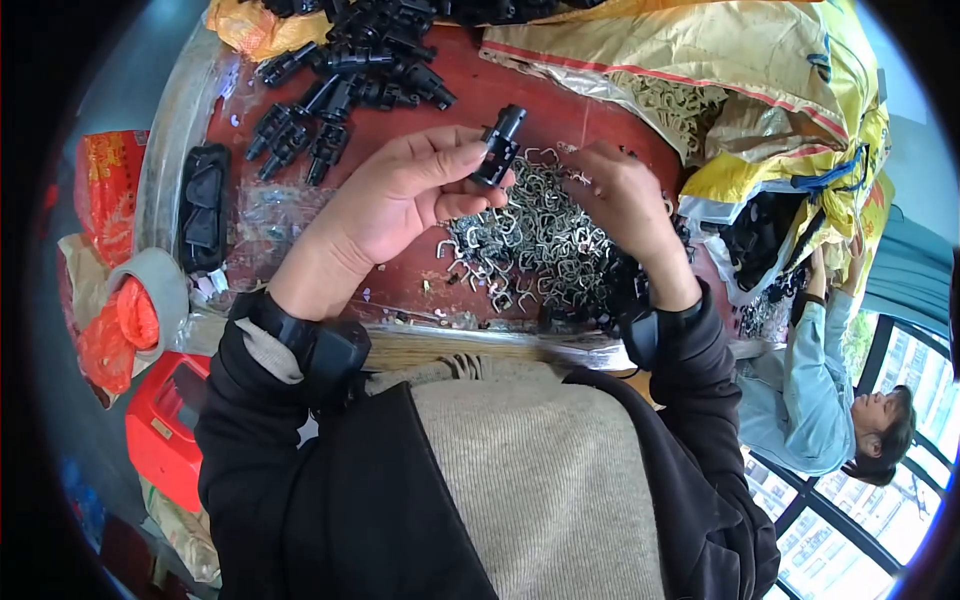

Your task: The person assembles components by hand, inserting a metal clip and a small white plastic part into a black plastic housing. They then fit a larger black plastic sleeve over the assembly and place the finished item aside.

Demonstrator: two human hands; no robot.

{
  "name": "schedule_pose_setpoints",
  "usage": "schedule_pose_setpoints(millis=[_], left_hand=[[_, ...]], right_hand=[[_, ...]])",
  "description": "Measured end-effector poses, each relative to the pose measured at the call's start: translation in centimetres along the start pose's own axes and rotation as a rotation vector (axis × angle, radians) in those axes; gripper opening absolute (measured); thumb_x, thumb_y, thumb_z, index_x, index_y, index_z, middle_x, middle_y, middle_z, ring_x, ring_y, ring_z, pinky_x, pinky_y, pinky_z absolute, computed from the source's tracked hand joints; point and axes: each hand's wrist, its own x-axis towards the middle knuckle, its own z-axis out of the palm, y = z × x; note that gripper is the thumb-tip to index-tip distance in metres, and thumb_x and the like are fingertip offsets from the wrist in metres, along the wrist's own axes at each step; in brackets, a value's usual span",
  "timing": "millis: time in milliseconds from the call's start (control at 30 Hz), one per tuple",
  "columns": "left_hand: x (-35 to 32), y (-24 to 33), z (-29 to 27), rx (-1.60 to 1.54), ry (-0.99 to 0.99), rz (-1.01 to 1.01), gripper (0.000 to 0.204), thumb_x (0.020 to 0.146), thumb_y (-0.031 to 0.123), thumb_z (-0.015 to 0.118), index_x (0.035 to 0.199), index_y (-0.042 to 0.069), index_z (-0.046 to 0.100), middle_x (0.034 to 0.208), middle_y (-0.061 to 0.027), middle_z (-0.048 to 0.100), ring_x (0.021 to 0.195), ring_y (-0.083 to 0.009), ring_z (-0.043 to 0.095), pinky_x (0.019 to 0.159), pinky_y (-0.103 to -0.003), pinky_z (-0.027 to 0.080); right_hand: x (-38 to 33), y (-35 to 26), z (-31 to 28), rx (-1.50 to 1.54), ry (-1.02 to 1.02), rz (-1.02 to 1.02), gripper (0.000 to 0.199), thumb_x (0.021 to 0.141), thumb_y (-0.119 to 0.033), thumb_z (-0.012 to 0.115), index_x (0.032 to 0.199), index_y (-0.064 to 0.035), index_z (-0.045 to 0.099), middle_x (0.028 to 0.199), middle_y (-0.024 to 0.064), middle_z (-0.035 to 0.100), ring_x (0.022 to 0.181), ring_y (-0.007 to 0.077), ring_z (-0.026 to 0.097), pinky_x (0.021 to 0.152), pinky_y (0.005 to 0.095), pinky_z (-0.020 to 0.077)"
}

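Observation:
In my left hand (pixel 395 195) is a black plastic fitting (pixel 497 147), a stubby tube-like piece with openings in its side, tilted with its narrower end up. My thumb and fingers close around its lower part. To the right, my right hand (pixel 625 200) hovers at the edge of a heap of small bent metal clips (pixel 545 235), apart from the fitting. Its fingers point toward the fitting but are smeared, so whether they pinch anything does not show. More black plastic fittings (pixel 345 85) lie piled at the far left of the red tabletop (pixel 455 75).
Yellow woven sacks (pixel 690 50) lie along the far and right sides, one open on more metal pieces. A black tray-like object (pixel 205 210) sits at the left edge, near a round tape-like ring (pixel 150 300) and a red plastic container (pixel 165 430). Another person (pixel 820 390) works at right.

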Motion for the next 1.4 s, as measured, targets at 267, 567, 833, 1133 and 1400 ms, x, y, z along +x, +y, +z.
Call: schedule_pose_setpoints(millis=[267, 567, 833, 1133, 1400], left_hand=[[0.0, -0.3, 0.0, 0.033, -0.004, -0.006, 0.024, 0.083, 0.016, 0.047, 0.1, -0.001, 0.05, 0.088, -0.0091, 0.057, 0.077, -0.0132, 0.057, 0.067, -0.019, 0.048], [0.2, -1.2, 0.0, 0.032, 0.016, -0.065, 0.023, 0.083, 0.015, 0.047, 0.099, -0.002, 0.05, 0.088, -0.0096, 0.057, 0.078, -0.014, 0.057, 0.068, -0.019, 0.048], [0.3, -2.2, 0.4, 0.021, 0.047, -0.128, 0.022, 0.081, 0.013, 0.049, 0.099, -0.001, 0.05, 0.087, -0.0079, 0.057, 0.078, -0.0151, 0.058, 0.068, -0.019, 0.048], [0.3, -3.0, 0.3, 0.056, 0.009, -0.104, 0.024, 0.081, 0.012, 0.049, 0.101, 0.0, 0.049, 0.094, -0.0077, 0.055, 0.088, -0.0163, 0.055, 0.077, -0.024, 0.045], [0.3, -3.5, 0.3, 0.058, -0.005, 0.001, 0.026, 0.08, 0.012, 0.05, 0.104, 0.001, 0.049, 0.098, -0.0088, 0.054, 0.094, -0.0171, 0.052, 0.083, -0.028, 0.042]], right_hand=[[-2.3, -0.7, 1.4, 0.038, 0.022, -0.034, 0.013, 0.069, -0.005, 0.055, 0.082, -0.0023, 0.051, 0.069, 0.0123, 0.051, 0.06, 0.0288, 0.052, 0.051, 0.0324, 0.0403], [-3.8, -0.9, 1.2, 0.968, -0.01, 0.378, 0.01, 0.08, -0.011, 0.051, 0.078, -0.0012, 0.052, 0.065, 0.0022, 0.053, 0.05, 0.0072, 0.047, 0.044, 0.0184, 0.0348], [-3.9, -2.2, 1.7, 1.532, 0.012, 0.499, 0.01, 0.081, -0.012, 0.05, 0.081, -0.0026, 0.052, 0.065, 0.0018, 0.053, 0.049, 0.0051, 0.046, 0.043, 0.0143, 0.0357], [-3.6, -4.0, 2.5, 1.431, 0.088, 0.448, 0.01, 0.081, -0.013, 0.05, 0.08, -0.0024, 0.051, 0.063, 0.001, 0.052, 0.051, 0.0047, 0.046, 0.044, 0.0149, 0.0358], [-3.5, -4.7, 2.8, 0.842, 0.204, 0.262, 0.015, 0.083, -0.015, 0.048, 0.077, -0.0018, 0.048, 0.061, -0.0008, 0.048, 0.051, 0.0034, 0.043, 0.045, 0.0154, 0.0342]])
